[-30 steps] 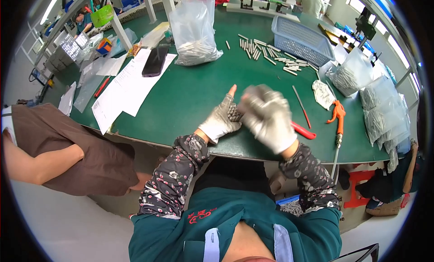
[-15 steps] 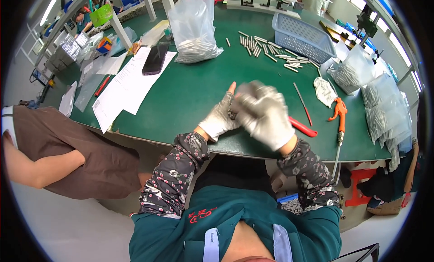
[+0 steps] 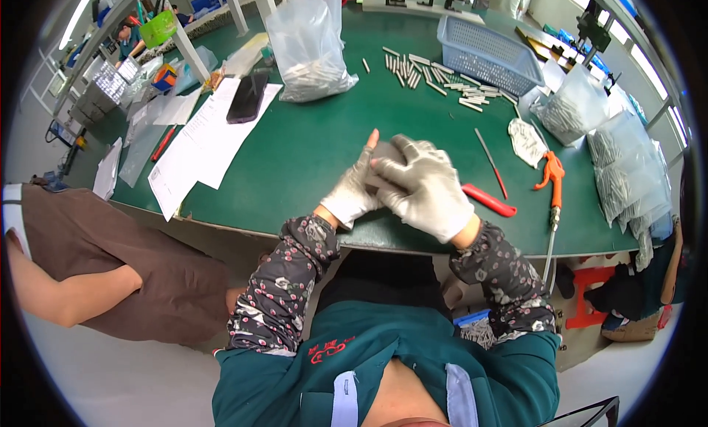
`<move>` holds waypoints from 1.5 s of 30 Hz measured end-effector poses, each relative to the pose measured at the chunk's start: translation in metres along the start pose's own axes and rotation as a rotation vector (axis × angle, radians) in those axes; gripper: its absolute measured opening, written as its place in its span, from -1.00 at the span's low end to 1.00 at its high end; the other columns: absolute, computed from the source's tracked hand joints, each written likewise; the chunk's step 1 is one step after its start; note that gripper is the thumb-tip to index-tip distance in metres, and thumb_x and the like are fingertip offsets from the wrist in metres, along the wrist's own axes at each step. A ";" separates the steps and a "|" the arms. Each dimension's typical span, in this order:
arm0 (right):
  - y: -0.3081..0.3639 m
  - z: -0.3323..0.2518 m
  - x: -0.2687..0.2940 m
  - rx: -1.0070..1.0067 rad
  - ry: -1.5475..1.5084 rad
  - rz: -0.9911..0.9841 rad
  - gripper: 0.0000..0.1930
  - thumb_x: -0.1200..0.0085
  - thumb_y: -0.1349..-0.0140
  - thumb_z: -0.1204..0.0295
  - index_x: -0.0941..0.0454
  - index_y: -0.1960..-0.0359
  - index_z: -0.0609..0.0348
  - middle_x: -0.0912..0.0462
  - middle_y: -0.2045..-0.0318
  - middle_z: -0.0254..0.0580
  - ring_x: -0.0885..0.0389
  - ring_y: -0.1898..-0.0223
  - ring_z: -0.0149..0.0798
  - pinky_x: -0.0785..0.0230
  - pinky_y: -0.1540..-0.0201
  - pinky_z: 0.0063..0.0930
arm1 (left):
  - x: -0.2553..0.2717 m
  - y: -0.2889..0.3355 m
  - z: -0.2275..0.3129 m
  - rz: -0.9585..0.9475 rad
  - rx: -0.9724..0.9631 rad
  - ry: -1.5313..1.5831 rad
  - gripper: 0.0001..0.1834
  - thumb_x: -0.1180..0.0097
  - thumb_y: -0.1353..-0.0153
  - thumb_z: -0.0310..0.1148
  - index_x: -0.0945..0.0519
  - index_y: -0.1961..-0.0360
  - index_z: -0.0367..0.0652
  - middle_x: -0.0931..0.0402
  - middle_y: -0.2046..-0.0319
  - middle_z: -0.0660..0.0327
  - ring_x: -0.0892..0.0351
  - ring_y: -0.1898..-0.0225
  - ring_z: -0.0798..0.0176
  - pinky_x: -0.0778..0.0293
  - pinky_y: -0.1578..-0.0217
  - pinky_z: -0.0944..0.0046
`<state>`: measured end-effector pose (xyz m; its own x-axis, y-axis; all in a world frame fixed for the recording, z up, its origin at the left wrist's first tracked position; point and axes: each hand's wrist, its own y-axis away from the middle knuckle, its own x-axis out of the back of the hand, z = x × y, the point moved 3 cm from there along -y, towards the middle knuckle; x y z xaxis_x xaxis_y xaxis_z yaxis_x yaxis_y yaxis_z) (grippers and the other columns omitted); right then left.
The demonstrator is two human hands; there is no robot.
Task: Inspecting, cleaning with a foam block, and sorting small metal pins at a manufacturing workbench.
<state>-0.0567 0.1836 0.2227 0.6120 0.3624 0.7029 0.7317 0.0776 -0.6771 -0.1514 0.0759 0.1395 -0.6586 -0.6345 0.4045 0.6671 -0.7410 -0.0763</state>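
The green table point(image 3: 295, 172) filled most of the view in a bright workroom, with a person in brown point(image 3: 125, 257) at the left and a red stool point(image 3: 586, 298) below its right side. Papers point(image 3: 214, 143) and a dark phone point(image 3: 248, 99) lay at the left; a clear bag point(image 3: 306, 32) of metal pieces stood on the far side, and a blue basket point(image 3: 483, 58) sat farther right beside scattered metal rods point(image 3: 436, 88). More filled bags point(image 3: 625, 169) and an orange air gun point(image 3: 553, 180) lay at the right. The red handle point(image 3: 490, 200) lay just right of the hands, its long axis slanting from far left to near right. A slim red-ended tool point(image 3: 502, 185) lay beyond it, likewise pointing far left. The gloved left hand point(image 3: 352, 187) was partly open near the table's near edge, one bare fingertip pointing toward the far side. The gloved right hand point(image 3: 428, 187) lay across it, fingers bent and close together, touching it. A grey-brown patch point(image 3: 388, 153) showed between them; whether it was a held piece or soiled glove, its direction, and whether either hand was clamped on it could not be told.
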 end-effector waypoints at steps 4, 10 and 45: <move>-0.004 0.027 0.008 -0.203 0.294 -0.005 -0.79 -0.06 0.00 0.24 -0.57 0.34 -0.03 -0.51 0.25 -0.05 -0.47 0.30 -0.02 -0.30 0.27 -0.17 | -0.008 0.008 0.006 -0.115 0.088 0.359 0.20 -0.26 0.23 -0.61 0.32 -0.33 -0.02 -0.32 -0.02 0.13 -0.35 0.01 0.23 -0.28 -0.04 0.34; -0.005 0.025 0.003 -0.177 0.208 -0.004 -0.82 -0.04 -0.04 0.22 -0.55 0.43 0.00 -0.50 0.37 -0.12 -0.47 0.32 -0.04 -0.31 0.29 -0.21 | -0.003 0.004 0.005 -0.121 0.147 0.413 0.27 -0.39 0.29 -0.47 0.31 -0.33 -0.05 -0.18 -0.17 0.08 -0.23 -0.15 0.15 -0.13 -0.17 0.24; 0.025 0.018 -0.056 -0.526 -0.658 -0.313 -0.59 -0.17 -0.03 0.24 -0.50 0.12 0.24 -0.59 0.26 -0.04 -0.57 0.24 -0.19 -0.40 0.16 -0.43 | 0.009 0.013 0.000 -0.064 -0.094 0.314 0.17 -0.36 0.25 -0.46 0.17 -0.34 -0.03 -0.45 0.23 0.26 -0.43 0.25 0.40 -0.37 0.14 0.45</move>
<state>-0.0784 0.1816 0.1626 0.1838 0.8676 0.4620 0.9781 -0.1145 -0.1741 -0.1483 0.0604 0.1420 -0.7832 -0.6117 0.1116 0.5953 -0.7895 -0.1497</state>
